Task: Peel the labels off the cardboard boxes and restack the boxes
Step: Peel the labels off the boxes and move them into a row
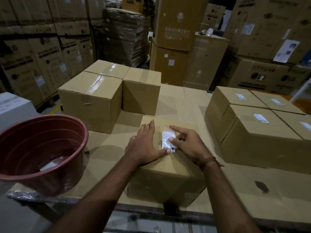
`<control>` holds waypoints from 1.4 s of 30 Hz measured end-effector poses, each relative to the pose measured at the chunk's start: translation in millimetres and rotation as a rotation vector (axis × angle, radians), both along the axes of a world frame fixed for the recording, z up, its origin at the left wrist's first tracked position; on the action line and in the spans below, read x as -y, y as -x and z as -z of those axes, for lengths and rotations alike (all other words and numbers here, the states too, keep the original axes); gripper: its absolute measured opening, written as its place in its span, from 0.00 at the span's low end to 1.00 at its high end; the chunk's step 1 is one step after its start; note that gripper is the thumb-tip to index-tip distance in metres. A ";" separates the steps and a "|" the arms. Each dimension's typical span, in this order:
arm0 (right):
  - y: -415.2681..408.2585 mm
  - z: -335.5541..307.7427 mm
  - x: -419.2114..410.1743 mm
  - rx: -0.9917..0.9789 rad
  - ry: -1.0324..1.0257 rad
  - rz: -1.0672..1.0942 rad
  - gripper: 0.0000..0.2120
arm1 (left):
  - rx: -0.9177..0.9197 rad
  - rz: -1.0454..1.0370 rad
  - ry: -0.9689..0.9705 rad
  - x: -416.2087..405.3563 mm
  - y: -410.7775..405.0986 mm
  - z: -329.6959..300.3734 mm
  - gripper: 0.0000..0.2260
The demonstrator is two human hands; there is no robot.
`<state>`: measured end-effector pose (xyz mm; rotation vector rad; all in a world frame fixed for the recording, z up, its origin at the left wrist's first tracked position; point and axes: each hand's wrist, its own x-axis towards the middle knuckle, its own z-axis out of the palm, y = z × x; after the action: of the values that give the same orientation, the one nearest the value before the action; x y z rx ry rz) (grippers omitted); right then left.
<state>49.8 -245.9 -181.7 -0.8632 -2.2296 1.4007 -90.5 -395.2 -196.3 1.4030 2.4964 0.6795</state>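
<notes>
A cardboard box [166, 172] stands at the front middle of the cardboard-covered table [185, 101]. A white barcode label [166, 140] is stuck on its top. My left hand [144, 145] presses flat on the box top, left of the label, with its thumb tip at the label's lower edge. My right hand [188, 143] is at the label's right edge: the thumb tip lies on the label, the curled fingers pinch that edge, and the index finger points straight out. The label still looks mostly flat.
A red-brown plastic tub [42, 148] with peeled scraps inside sits at the front left. Three unlabelled boxes [94, 101] stand at the back left. Several boxes [252, 132] bearing white labels are stacked on the right. Tall warehouse cartons surround the table.
</notes>
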 end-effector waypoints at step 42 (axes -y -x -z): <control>-34.8 17.8 38.5 0.187 -0.453 -0.010 0.13 | -0.034 0.108 0.285 3.5 -0.4 -8.3 0.49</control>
<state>84.6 -284.4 -199.4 -0.8459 -2.5471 0.7873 -90.1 -398.6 -187.9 1.4371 2.4043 0.2679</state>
